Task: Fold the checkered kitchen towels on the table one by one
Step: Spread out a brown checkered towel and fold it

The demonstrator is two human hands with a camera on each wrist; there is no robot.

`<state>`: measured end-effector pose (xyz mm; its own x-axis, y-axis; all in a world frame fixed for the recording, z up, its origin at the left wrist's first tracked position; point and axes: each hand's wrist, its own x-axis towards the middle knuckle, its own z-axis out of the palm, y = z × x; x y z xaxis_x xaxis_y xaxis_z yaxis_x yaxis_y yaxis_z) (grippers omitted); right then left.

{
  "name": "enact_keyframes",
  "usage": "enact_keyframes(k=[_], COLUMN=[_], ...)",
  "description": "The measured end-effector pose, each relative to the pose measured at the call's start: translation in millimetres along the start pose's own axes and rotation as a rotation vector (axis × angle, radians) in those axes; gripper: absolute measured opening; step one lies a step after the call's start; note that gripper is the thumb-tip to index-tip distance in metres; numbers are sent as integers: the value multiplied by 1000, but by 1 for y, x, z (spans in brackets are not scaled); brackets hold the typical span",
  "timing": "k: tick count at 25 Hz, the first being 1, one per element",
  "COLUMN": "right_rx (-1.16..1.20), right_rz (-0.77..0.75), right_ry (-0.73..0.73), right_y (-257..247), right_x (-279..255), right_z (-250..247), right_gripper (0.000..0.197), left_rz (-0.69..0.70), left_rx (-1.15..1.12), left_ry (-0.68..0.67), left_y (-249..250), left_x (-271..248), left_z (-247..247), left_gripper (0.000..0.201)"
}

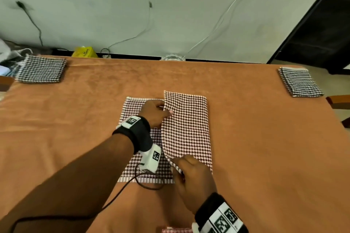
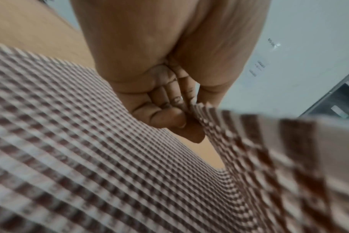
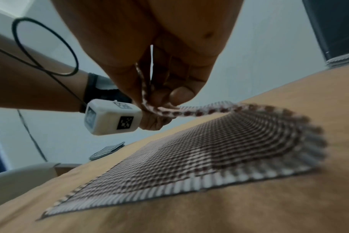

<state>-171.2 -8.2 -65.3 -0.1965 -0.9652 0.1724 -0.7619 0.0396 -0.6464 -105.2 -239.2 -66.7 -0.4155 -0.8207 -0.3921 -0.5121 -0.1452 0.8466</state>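
Note:
A red-and-white checkered towel [image 1: 186, 128] lies at the middle of the table, its right half lifted and turned over toward the left half [image 1: 132, 108]. My left hand [image 1: 156, 111] pinches the flap's far edge between thumb and fingers [image 2: 169, 119]. My right hand [image 1: 191, 174] pinches the flap's near corner, and the cloth edge [image 3: 169, 112] runs through its fingers [image 3: 181, 94]. The lower layer [image 3: 169, 170] stays flat on the table.
A folded black-and-white checkered towel [image 1: 41, 69] lies at the far left corner, and a stack of folded ones [image 1: 300, 82] at the far right corner. The orange tablecloth [image 1: 265, 147] covers the table. A yellow box [image 1: 85, 52] and cables sit behind the far edge.

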Motion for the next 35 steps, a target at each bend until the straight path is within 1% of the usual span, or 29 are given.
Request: enact_keyframes(k=[2, 4, 6, 9, 11, 13, 16, 20, 22, 25, 27, 28, 29, 30, 31, 32, 33, 34, 35], right_rx=[32, 14, -18, -37, -63, -74, -97, -165, -190, -161, -111, -73, -36, -27, -51, -108, -194, -292, -382], right_rz=[-8, -20, -25, -23, -32, -34, -46, -77, -94, -90, -57, -14, 36, 82, 113, 145, 191, 249, 296], right_ry=[-75, -143, -201, -265, -292, -315, -336, -363, -410, -481, -480, -449, -379, -283, -195, -156, -188, -284, -406], right_y=[-18, -34, -48, -61, -68, -75, -82, -85, -85, -89, -93, -92, -89, -82, -70, -58, -46, -36, -27], right_x=[8, 16, 24, 32, 37, 40, 40, 41, 43, 43, 39, 37, 37, 35, 36, 37, 39, 41, 40], right_z=[24, 47, 67, 90, 102, 109, 118, 129, 131, 128, 120, 114, 105, 95, 87, 79, 72, 69, 68], right_gripper=[24, 28, 32, 37, 36, 35, 35, 35, 32, 31, 35, 37, 38, 39, 41, 45, 54, 65, 74], left_rz=[-27, -31, -38, -34, -6, 28, 62, 94, 97, 78, 88, 136, 221, 326, 417, 470, 498, 519, 529], left_rx=[-17, 45, 115, 276, 418, 498, 538, 546, 547, 524, 507, 507, 500, 485, 481, 512, 594, 710, 826], left_ry=[23, 46, 70, 148, 168, 168, 168, 174, 168, 204, 240, 246, 233, 183, 97, -25, -151, -259, -332], left_y=[-14, -28, -43, -54, -59, -60, -66, -73, -77, -80, -76, -74, -75, -76, -78, -82, -85, -90, -98], left_x=[7, 14, 22, 26, 26, 22, 24, 29, 30, 28, 14, 2, -13, -33, -51, -70, -87, -98, -107], left_z=[-29, -56, -77, -97, -108, -115, -120, -122, -124, -129, -128, -125, -120, -110, -99, -86, -72, -58, -46], left_gripper=[27, 35, 36, 38, 41, 40, 43, 46, 47, 53, 60, 62, 65, 70, 77, 85, 90, 93, 94])
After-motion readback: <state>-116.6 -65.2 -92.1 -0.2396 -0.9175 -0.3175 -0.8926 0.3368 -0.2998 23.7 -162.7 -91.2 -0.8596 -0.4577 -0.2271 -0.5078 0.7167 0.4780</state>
